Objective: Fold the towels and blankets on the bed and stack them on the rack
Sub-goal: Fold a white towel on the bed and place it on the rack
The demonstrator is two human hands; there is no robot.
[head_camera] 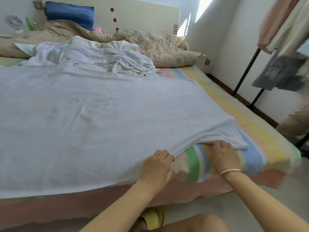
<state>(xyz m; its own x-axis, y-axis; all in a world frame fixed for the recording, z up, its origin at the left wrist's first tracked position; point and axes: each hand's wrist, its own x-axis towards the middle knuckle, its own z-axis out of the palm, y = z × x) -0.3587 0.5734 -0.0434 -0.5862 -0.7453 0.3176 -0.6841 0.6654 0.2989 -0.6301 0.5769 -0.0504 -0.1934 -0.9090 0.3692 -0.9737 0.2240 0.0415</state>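
Note:
A large white towel (93,118) lies spread flat over the near part of the bed (260,148). Its near right edge is bunched and lifted off the striped sheet. My left hand (156,166) grips that edge with curled fingers. My right hand (224,156), with a bangle on the wrist, pinches the same edge a little further right, near the corner. Behind the flat towel lies a crumpled heap of white towels (93,57). A black metal rack (245,72) stands at the right of the bed with clothes hanging on it.
A beige quilt (150,46) and a blue pillow (70,14) lie by the headboard. A small fan (14,22) and a green bottle (29,24) stand at the far left. A narrow floor strip separates bed and rack. My knee and yellow slipper (155,218) are below.

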